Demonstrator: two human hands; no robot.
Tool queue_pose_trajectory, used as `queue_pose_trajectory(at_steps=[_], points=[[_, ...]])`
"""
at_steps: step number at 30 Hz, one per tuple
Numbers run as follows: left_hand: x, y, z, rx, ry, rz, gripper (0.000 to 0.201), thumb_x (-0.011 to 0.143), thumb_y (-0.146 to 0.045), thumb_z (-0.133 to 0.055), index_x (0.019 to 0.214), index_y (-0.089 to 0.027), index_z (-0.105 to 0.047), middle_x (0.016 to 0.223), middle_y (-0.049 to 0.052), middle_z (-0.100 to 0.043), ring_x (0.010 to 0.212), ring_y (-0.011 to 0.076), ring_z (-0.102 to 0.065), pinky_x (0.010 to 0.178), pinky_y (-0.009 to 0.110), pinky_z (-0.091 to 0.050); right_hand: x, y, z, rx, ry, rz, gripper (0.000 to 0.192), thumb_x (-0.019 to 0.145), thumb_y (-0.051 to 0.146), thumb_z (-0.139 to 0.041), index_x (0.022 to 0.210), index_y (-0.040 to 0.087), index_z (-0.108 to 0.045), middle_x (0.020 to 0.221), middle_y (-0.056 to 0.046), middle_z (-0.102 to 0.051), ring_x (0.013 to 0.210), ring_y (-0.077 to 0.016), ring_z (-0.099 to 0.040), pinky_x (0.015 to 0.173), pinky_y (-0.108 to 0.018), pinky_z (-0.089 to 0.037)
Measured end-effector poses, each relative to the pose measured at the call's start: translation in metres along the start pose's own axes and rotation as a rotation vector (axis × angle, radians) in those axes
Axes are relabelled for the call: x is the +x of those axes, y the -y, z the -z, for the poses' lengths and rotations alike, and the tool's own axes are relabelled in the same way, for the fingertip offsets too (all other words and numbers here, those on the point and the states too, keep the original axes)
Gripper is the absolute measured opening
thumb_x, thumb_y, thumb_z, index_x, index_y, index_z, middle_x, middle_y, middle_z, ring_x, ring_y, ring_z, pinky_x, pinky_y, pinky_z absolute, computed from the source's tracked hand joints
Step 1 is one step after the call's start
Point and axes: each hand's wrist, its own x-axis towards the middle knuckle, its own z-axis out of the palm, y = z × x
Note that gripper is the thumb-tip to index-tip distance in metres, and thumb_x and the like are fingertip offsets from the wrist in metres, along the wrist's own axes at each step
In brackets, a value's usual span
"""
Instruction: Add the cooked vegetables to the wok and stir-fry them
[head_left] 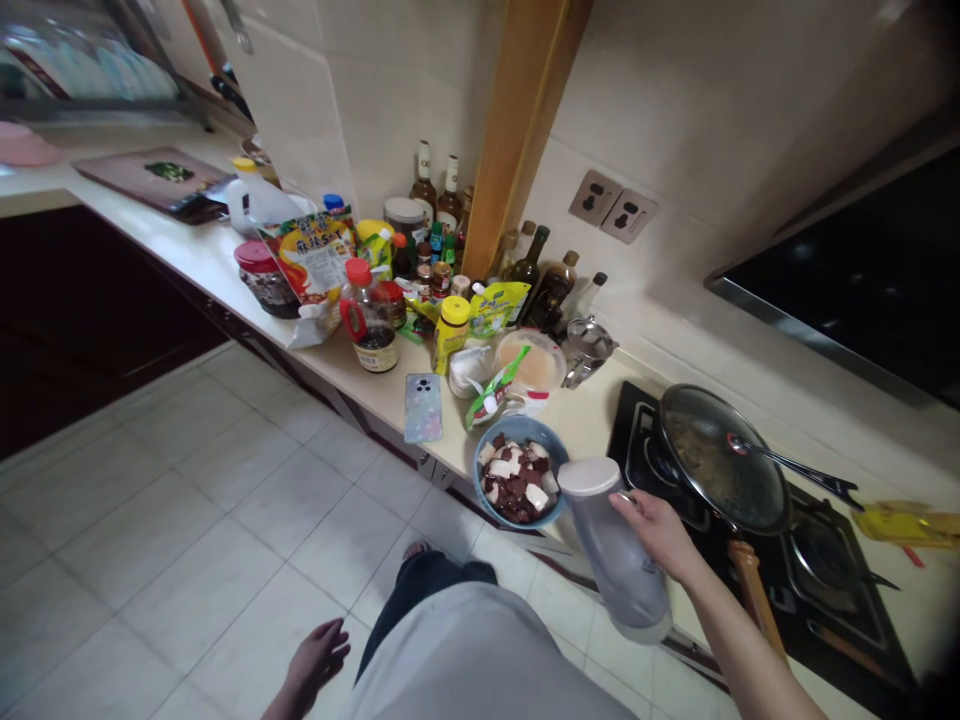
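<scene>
My right hand [658, 531] grips the handle of a translucent plastic jug [613, 545] with a white lid, held tilted beside the counter's front edge. Just left of the jug sits a blue bowl [551, 438] of dark and white cubes. To the right, a wok [721, 457] with dark food and a ladle [795, 465] rests on the black gas hob [825, 580]. My left hand [319, 662] hangs low over the tiled floor, fingers apart, holding nothing.
The cream counter [210, 262] carries a phone [423, 407], a lidded plastic tub [531, 362], several sauce bottles, jars and snack bags, and a cutting board [154, 177] at the far left. A range hood [870, 270] overhangs the hob. Wall sockets [612, 206] sit above.
</scene>
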Motion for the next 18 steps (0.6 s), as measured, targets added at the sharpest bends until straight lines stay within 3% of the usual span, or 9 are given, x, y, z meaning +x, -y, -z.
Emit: queue_pose_trajectory(at_steps=[6, 10, 14, 18], points=[[0.001, -0.008, 0.003, 0.046, -0.007, -0.042, 0.041, 0.062, -0.039, -0.076, 0.089, -0.017, -0.056, 0.076, 0.007, -0.068, 0.066, 0.0216, -0.069, 0.061, 0.03, -0.053, -0.014, 0.01, 0.023, 0.379, -0.03, -0.063, 0.046, 0.07, 0.063, -0.06, 0.061, 0.022, -0.04, 0.045, 0.009, -0.028, 0.04, -0.0077, -0.025, 0.04, -0.024, -0.02], [-0.004, -0.016, 0.0, 0.046, 0.0, -0.08, 0.035, 0.066, -0.039, -0.072, 0.089, -0.018, -0.056, 0.077, 0.008, -0.068, 0.069, 0.0222, -0.069, 0.063, 0.031, -0.054, -0.006, 0.01, 0.034, 0.622, -0.17, 0.011, 0.046, 0.071, 0.058, -0.065, 0.061, 0.022, -0.037, 0.047, 0.01, -0.027, 0.04, -0.0059, -0.023, 0.039, -0.023, -0.017], [-0.012, -0.013, 0.0, -0.011, 0.008, -0.099, 0.024, 0.074, -0.033, -0.064, 0.091, -0.019, -0.055, 0.082, 0.009, -0.068, 0.072, 0.0224, -0.071, 0.064, 0.029, -0.055, 0.024, 0.011, 0.022, 0.777, -0.387, 0.153, 0.04, 0.074, 0.051, -0.065, 0.062, 0.022, -0.041, 0.049, 0.009, -0.033, 0.044, -0.0072, -0.03, 0.043, -0.023, -0.024], [-0.026, 0.005, 0.006, 0.062, -0.063, -0.044, 0.02, 0.073, -0.035, -0.063, 0.087, -0.025, -0.053, 0.097, 0.012, -0.07, 0.094, 0.0245, -0.069, 0.072, 0.027, -0.056, 0.065, 0.017, -0.003, 0.847, -0.512, 0.208, 0.038, 0.075, 0.049, -0.063, 0.061, 0.021, -0.041, 0.05, 0.007, -0.038, 0.048, -0.0086, -0.035, 0.048, -0.024, -0.029]])
